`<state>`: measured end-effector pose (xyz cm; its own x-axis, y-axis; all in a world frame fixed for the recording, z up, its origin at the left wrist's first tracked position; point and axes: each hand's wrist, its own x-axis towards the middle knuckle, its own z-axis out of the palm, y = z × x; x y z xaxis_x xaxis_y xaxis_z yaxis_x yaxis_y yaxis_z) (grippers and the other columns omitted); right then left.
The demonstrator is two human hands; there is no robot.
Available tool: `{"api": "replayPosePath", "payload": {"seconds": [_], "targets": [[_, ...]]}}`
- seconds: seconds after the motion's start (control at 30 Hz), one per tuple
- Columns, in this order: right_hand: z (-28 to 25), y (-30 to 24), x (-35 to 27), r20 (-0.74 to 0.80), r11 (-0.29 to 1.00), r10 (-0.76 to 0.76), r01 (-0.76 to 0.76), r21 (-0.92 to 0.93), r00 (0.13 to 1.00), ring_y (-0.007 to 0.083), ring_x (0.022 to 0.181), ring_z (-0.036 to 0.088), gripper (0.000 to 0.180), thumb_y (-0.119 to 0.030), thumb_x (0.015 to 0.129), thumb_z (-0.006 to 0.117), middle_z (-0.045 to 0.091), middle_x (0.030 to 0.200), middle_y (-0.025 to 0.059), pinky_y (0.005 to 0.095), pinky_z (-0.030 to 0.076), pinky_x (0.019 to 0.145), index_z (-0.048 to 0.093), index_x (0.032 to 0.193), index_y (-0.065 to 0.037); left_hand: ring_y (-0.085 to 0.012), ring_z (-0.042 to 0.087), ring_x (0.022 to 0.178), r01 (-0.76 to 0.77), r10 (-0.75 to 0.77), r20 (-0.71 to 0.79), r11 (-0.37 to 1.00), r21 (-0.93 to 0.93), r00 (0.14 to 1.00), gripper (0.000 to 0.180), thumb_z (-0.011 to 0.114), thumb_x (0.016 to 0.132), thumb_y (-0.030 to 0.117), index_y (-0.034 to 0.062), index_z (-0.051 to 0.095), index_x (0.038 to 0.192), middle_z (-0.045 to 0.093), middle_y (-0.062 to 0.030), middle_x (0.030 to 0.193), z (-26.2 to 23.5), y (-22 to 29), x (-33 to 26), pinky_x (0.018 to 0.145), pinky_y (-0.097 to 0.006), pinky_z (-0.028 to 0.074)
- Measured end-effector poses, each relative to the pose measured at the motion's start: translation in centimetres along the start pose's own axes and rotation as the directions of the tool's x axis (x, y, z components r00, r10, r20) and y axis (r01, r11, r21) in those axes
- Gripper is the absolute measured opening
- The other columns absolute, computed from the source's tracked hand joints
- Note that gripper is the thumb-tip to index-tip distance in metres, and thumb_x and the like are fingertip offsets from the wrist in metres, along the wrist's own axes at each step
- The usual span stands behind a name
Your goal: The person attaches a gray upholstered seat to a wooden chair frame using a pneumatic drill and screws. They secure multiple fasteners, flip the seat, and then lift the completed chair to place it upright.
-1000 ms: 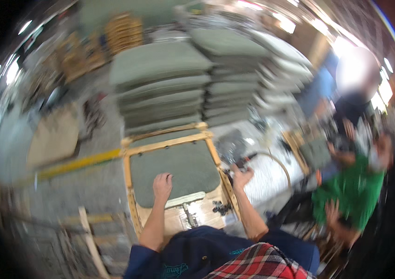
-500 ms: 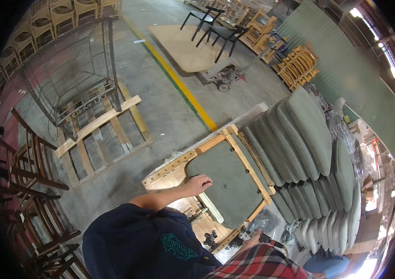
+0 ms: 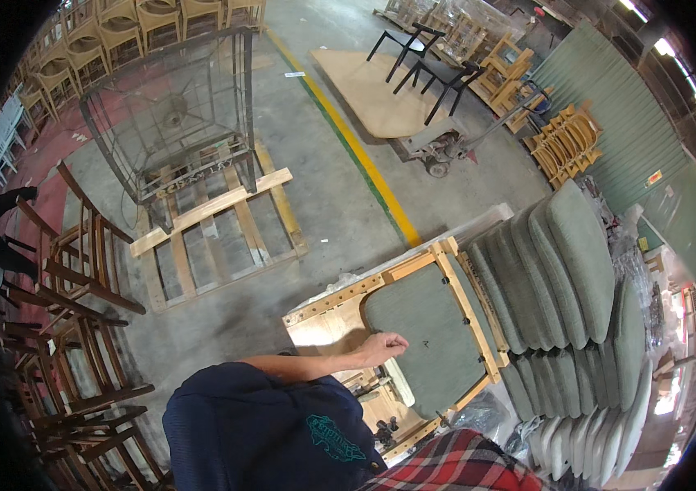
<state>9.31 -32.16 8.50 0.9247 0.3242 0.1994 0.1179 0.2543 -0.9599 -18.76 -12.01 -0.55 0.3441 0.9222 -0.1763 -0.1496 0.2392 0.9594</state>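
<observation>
My left hand (image 3: 383, 349) is over the near left edge of a grey-green upholstered chair seat (image 3: 425, 327). Its fingers are bent and drawn together; whatever they may hold is too small to make out. The seat lies flat inside a wooden frame jig (image 3: 340, 303) with dark knobs along its far right bar. A pale strip of wood (image 3: 399, 383) lies against the seat's near edge, just below my left hand. Dark knobs or fasteners (image 3: 385, 429) sit at the jig's near end. My right hand does not show; a red plaid cloth (image 3: 466, 462) covers that area.
Stacked grey-green seat cushions (image 3: 560, 270) stand close on the right. To the left are brown wooden chair frames (image 3: 90, 286) and a pallet (image 3: 225, 237) with a metal mesh cage (image 3: 176, 123). Black chairs (image 3: 442, 78) stand on a board beyond the yellow floor line (image 3: 364, 164).
The view has swung, so the scene sits further right and lower. My left hand stays at the seat's edge. My right hand, earlier near a dark object beside the jig, has gone from view.
</observation>
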Motion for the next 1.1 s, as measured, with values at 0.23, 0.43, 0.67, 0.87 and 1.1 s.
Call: {"api": "replayPosePath", "payload": {"seconds": [0.23, 0.43, 0.67, 0.87, 1.1], "targets": [[1.4, -2.1, -3.1, 0.045, 0.974, 0.195, -0.199, 0.111, 0.98, 0.0181, 0.085, 0.061, 0.026, -0.021, 0.096, 0.065, 0.064, 0.09, 0.0076, 0.0351, 0.05, 0.083, 0.062, 0.114, -0.003, -0.0086, 0.061, 0.087, 0.132, -0.178, 0.294, 0.977, 0.167, 0.939, 0.036, 0.066, 0.097, 0.031, 0.0038, 0.069, 0.121, 0.073, -0.0034, 0.102, -0.4, 2.2, -2.9, 0.077, -0.026, 0.051], [5.8, -6.1, -6.1, 0.148, 0.947, 0.15, -0.185, 0.263, 0.977, 0.019, 0.083, 0.067, 0.021, -0.021, 0.096, 0.062, 0.069, 0.087, 0.0091, 0.0376, 0.056, 0.08, 0.062, 0.11, -0.007, -0.0107, 0.065, 0.096, 0.391, -0.423, 0.333, 0.906, 0.162, 0.843, 0.051, 0.06, 0.097, 0.051, 0.0127, 0.065, 0.13, 0.073, -0.0024, 0.11, -0.9, 7.0, -4.2, 0.086, -0.027, 0.051], [7.9, -8.6, -8.5, 0.306, 0.907, -0.019, -0.113, 0.406, 0.952, 0.0263, 0.09, 0.063, 0.02, -0.011, 0.097, 0.059, 0.064, 0.088, 0.0111, 0.049, 0.047, 0.097, 0.058, 0.116, -0.005, -0.0139, 0.062, 0.088, 0.536, -0.274, 0.496, 0.662, -0.523, 0.824, 0.026, 0.066, 0.097, 0.011, 0.0012, 0.061, 0.121, 0.066, -0.0066, 0.104, -0.1, 3.1, -3.8, 0.083, -0.028, 0.053], [9.3, -8.4, -9.5, 0.346, 0.918, -0.028, -0.113, 0.38, 0.938, 0.0272, 0.089, 0.06, 0.017, -0.013, 0.096, 0.061, 0.059, 0.085, 0.0095, 0.0507, 0.043, 0.1, 0.062, 0.11, -0.003, -0.0116, 0.062, 0.084, 0.578, -0.272, 0.545, 0.619, -0.532, 0.793, 0.022, 0.064, 0.099, 0.015, 0.0021, 0.062, 0.117, 0.066, -0.0038, 0.1, -0.6, 2.5, -4.0, 0.082, -0.027, 0.052], [9.6, -8.1, -10.1, 0.348, 0.9, -0.023, -0.132, 0.415, 0.937, 0.0288, 0.09, 0.062, 0.021, -0.013, 0.094, 0.063, 0.061, 0.084, 0.012, 0.0516, 0.046, 0.096, 0.061, 0.112, -0.004, -0.0112, 0.062, 0.083, 0.6, -0.245, 0.611, 0.637, -0.484, 0.752, 0.018, 0.063, 0.1, 0.018, 0.0034, 0.065, 0.109, 0.066, -0.0025, 0.096, -0.3, 2.5, -4.6, 0.082, -0.027, 0.051]]}}
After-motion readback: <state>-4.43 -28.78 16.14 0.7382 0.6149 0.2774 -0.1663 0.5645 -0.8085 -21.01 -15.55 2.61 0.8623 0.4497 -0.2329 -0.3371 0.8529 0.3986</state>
